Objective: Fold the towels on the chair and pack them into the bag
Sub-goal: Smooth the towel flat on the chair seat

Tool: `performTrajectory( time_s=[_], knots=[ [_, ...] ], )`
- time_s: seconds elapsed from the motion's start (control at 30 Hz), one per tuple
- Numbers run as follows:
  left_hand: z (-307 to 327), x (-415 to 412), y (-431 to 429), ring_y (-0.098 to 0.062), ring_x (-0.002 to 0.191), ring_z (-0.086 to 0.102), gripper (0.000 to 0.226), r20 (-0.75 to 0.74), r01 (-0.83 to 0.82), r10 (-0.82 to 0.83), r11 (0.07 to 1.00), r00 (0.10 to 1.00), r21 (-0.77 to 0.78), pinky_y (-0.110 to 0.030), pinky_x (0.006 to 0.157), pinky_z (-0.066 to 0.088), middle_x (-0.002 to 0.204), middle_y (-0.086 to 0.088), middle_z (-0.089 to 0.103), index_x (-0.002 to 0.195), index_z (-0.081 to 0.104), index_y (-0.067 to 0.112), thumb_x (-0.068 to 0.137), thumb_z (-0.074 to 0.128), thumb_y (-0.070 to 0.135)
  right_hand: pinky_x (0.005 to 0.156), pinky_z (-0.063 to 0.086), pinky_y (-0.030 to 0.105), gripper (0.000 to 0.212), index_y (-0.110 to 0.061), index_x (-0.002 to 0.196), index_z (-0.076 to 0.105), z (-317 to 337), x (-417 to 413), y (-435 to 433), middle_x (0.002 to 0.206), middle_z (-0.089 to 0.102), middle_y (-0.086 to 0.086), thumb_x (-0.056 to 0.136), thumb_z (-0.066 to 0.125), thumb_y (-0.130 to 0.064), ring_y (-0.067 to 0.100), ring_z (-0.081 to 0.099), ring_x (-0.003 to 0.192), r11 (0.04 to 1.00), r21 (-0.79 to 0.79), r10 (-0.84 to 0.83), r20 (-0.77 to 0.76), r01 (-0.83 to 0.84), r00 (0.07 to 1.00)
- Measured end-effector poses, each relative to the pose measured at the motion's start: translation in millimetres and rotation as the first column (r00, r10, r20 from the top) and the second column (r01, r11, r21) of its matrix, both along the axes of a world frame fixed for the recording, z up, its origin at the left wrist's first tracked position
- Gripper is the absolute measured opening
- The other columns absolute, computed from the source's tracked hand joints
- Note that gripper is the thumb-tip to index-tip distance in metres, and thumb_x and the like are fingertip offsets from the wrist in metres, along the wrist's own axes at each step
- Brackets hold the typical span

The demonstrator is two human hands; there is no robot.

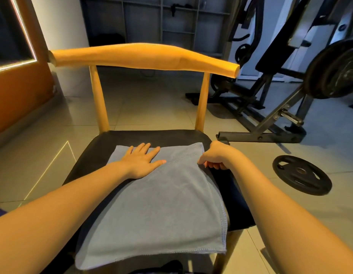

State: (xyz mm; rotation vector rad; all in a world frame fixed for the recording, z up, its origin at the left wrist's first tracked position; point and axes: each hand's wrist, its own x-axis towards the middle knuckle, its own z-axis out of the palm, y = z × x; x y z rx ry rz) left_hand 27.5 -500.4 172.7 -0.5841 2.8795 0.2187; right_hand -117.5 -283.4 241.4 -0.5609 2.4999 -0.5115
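Grey-blue towel spread flat across the black seat of the chair, near edge hanging over the seat's front edge. Left hand pressed flat near the towel's far left corner, fingers straight and apart; right hand at the towel's right edge near the seat's far right corner, fingers curled, pinching the hem. Black weight plate on the floor right of the chair.

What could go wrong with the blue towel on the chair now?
The towel hangs over the front of the chair seat, so it might slide to the floor if the flat left hand lifts. The right hand has only a small grip on the side edge, so the fold may go crooked. The weight plate on the floor beside the chair could trip someone.
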Motion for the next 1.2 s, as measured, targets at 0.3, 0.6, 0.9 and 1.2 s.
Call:
performTrajectory(
  time_s=[0.3, 0.6, 0.9, 1.2],
  knots=[
    [-4.6, 0.5, 2.4, -0.028, 0.157, -0.009, 0.102, -0.012, -0.067, 0.066, 0.997, 0.998, -0.029, -0.064, 0.122, -0.005, 0.171, -0.004, -0.007, 0.159, -0.005, 0.047, 0.068, -0.004, 0.092, 0.043, 0.037, 0.022, 0.020, -0.006, 0.080, 0.061, 3.0, 12.4, 7.4, 0.068, 0.056, 0.008, 0.091, 0.073, -0.018, 0.015, 0.044, 0.051, 0.997, -0.065, -0.039, 0.053, 0.043, 0.998],
    [-0.1, 2.9, 5.9, -0.028, 0.157, -0.010, 0.092, 0.006, -0.079, 0.079, 0.996, 0.997, -0.033, -0.064, 0.122, -0.007, 0.171, -0.005, -0.007, 0.160, -0.003, 0.047, 0.079, 0.005, 0.090, 0.042, 0.035, 0.022, 0.020, 0.003, 0.100, 0.067, -8.6, 4.6, 28.9, 0.080, 0.061, 0.016, 0.089, 0.077, -0.011, 0.015, 0.043, 0.052, 0.947, -0.215, -0.207, 0.159, 0.238, 0.965],
    [9.6, 18.4, 50.2, -0.024, 0.158, -0.006, 0.099, -0.048, 0.064, -0.065, 0.998, 0.997, -0.018, -0.057, 0.125, -0.004, 0.172, -0.004, -0.003, 0.162, 0.008, 0.040, 0.076, 0.004, 0.089, 0.049, 0.041, 0.025, 0.014, 0.000, 0.096, 0.068, 0.8, 31.2, 52.0, 0.077, 0.065, 0.014, 0.088, 0.076, -0.007, 0.017, 0.051, 0.058, 0.958, -0.235, -0.109, 0.234, 0.165, 0.966],
    [10.5, 22.3, 68.0, -0.026, 0.158, -0.001, 0.085, -0.048, 0.013, -0.012, 1.000, 0.999, 0.016, -0.058, 0.125, -0.001, 0.172, -0.006, 0.001, 0.162, 0.008, 0.038, 0.090, 0.013, 0.083, 0.045, 0.041, 0.022, 0.012, -0.008, 0.087, 0.063, -2.7, 55.5, 69.8, 0.075, 0.062, 0.012, 0.089, 0.075, -0.011, 0.016, 0.049, 0.058, 0.946, -0.284, -0.109, 0.178, 0.157, 0.978]
  ],
)
